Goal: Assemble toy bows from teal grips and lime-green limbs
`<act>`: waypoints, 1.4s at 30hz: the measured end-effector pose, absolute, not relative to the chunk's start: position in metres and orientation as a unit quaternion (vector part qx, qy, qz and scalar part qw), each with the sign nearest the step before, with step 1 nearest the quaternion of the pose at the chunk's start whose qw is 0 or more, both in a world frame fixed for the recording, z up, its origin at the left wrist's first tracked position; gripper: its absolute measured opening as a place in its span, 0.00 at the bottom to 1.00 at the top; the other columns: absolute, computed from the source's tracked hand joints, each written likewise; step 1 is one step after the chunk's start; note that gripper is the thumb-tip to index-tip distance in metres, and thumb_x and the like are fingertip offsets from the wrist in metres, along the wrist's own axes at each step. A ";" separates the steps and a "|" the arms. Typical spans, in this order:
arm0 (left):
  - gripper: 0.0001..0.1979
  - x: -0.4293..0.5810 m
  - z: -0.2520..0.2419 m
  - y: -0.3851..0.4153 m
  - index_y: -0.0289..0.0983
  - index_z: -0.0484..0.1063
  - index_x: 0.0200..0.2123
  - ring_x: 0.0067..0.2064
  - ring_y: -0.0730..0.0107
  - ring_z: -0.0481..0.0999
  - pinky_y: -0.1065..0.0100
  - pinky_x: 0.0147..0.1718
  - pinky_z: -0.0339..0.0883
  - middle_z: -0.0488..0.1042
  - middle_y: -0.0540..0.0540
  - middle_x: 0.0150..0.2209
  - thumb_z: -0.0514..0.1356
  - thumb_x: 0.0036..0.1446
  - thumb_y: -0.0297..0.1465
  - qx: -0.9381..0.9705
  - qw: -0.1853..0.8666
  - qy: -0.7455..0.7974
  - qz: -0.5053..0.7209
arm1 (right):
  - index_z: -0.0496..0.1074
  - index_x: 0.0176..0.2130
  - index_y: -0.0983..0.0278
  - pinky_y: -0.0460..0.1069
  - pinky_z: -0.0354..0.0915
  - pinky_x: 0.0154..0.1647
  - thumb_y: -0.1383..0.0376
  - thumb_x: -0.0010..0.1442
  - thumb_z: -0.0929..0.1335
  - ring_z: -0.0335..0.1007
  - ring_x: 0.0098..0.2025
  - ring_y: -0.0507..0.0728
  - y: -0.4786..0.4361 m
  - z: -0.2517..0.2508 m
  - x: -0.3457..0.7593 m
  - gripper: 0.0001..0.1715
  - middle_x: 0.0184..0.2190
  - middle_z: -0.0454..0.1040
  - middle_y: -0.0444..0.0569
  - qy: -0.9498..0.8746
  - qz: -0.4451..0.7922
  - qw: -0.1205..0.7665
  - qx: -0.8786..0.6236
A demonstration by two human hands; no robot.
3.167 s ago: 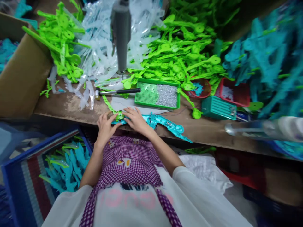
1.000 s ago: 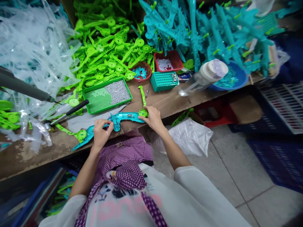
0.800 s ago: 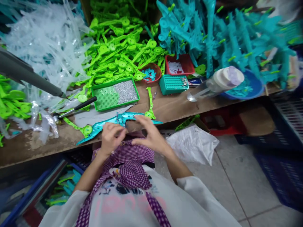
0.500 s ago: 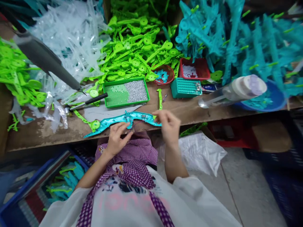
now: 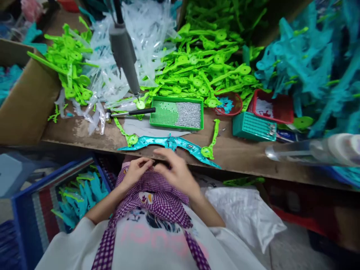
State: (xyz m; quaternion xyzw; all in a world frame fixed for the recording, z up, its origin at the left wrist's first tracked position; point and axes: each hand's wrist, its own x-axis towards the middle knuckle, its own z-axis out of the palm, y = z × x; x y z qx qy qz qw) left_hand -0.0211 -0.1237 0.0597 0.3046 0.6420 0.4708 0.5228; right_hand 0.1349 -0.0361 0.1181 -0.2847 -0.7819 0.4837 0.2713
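A turquoise toy bow body (image 5: 150,141) lies at the table's front edge. One lime-green arm with a round end (image 5: 132,140) sits at its left part, another (image 5: 207,151) at its right. Just below the bow, in front of my apron, my left hand (image 5: 136,173) has thumb and fingers pinched together; what they hold, if anything, is too small to make out. My right hand (image 5: 177,174) is close beside it, slightly blurred, its forefinger and thumb apart, and nothing shows between them. Neither hand touches the bow.
A grey power screwdriver (image 5: 125,56) hangs over the table near a black-handled hammer (image 5: 140,111). A green tray (image 5: 163,125) holds small metal pieces. Behind lie lime-green parts (image 5: 194,71) and clear plastic pieces (image 5: 129,45). A bottle (image 5: 309,150) and teal box (image 5: 250,127) stand right.
My right hand has left the bow's right end and come over to my left hand. Both hands are now below the bow. The view has turned left.
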 end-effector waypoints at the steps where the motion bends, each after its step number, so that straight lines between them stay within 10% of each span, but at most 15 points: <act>1: 0.18 -0.025 0.061 -0.128 0.36 0.78 0.31 0.28 0.68 0.76 0.67 0.30 0.70 0.78 0.47 0.28 0.69 0.47 0.46 0.247 0.555 0.629 0.485 | 0.64 0.61 0.55 0.59 0.69 0.56 0.52 0.61 0.69 0.69 0.58 0.62 -0.045 0.113 0.128 0.31 0.60 0.68 0.53 -0.807 0.486 0.216 -0.254; 4: 0.17 -0.037 0.069 -0.141 0.38 0.77 0.33 0.29 0.68 0.76 0.69 0.28 0.70 0.78 0.46 0.30 0.71 0.45 0.44 0.101 0.628 0.565 0.526 | 0.48 0.70 0.52 0.61 0.71 0.52 0.55 0.58 0.71 0.67 0.61 0.66 -0.059 0.102 0.103 0.49 0.69 0.55 0.57 -0.853 0.466 0.088 -0.218; 10: 0.18 -0.063 0.076 -0.162 0.37 0.78 0.38 0.35 0.65 0.79 0.66 0.37 0.73 0.80 0.44 0.34 0.71 0.45 0.38 0.186 0.556 0.581 0.566 | 0.58 0.65 0.67 0.57 0.71 0.37 0.62 0.62 0.67 0.78 0.35 0.64 -0.049 0.093 0.061 0.35 0.36 0.80 0.59 -0.905 0.374 -0.023 -0.204; 14: 0.11 -0.077 0.065 -0.155 0.36 0.78 0.31 0.30 0.69 0.77 0.68 0.34 0.72 0.79 0.47 0.28 0.71 0.45 0.36 0.213 0.391 0.666 0.598 | 0.65 0.57 0.67 0.50 0.64 0.31 0.59 0.60 0.70 0.74 0.31 0.58 -0.031 0.110 0.043 0.29 0.31 0.78 0.52 -0.914 0.381 -0.025 -0.137; 19: 0.18 -0.097 0.060 -0.138 0.36 0.79 0.33 0.26 0.72 0.76 0.70 0.29 0.72 0.79 0.48 0.27 0.73 0.40 0.40 0.115 0.441 0.595 0.662 | 0.68 0.39 0.63 0.47 0.56 0.28 0.61 0.67 0.63 0.67 0.28 0.52 -0.010 0.132 0.022 0.09 0.27 0.74 0.45 -0.896 0.412 -0.011 -0.163; 34: 0.23 -0.164 0.069 -0.083 0.35 0.70 0.36 0.25 0.71 0.77 0.70 0.27 0.74 0.75 0.51 0.24 0.73 0.42 0.41 0.238 0.444 0.587 0.634 | 0.73 0.35 0.67 0.46 0.52 0.31 0.63 0.65 0.66 0.63 0.29 0.50 0.035 0.129 -0.034 0.10 0.28 0.73 0.46 -0.923 0.349 0.024 -0.159; 42: 0.13 -0.166 0.019 -0.086 0.37 0.74 0.47 0.52 0.61 0.76 0.56 0.52 0.71 0.76 0.40 0.49 0.60 0.62 0.37 0.474 0.158 0.696 0.516 | 0.76 0.32 0.69 0.45 0.52 0.31 0.65 0.60 0.66 0.60 0.26 0.49 0.060 0.072 -0.061 0.10 0.24 0.72 0.43 -0.874 0.399 0.026 -0.276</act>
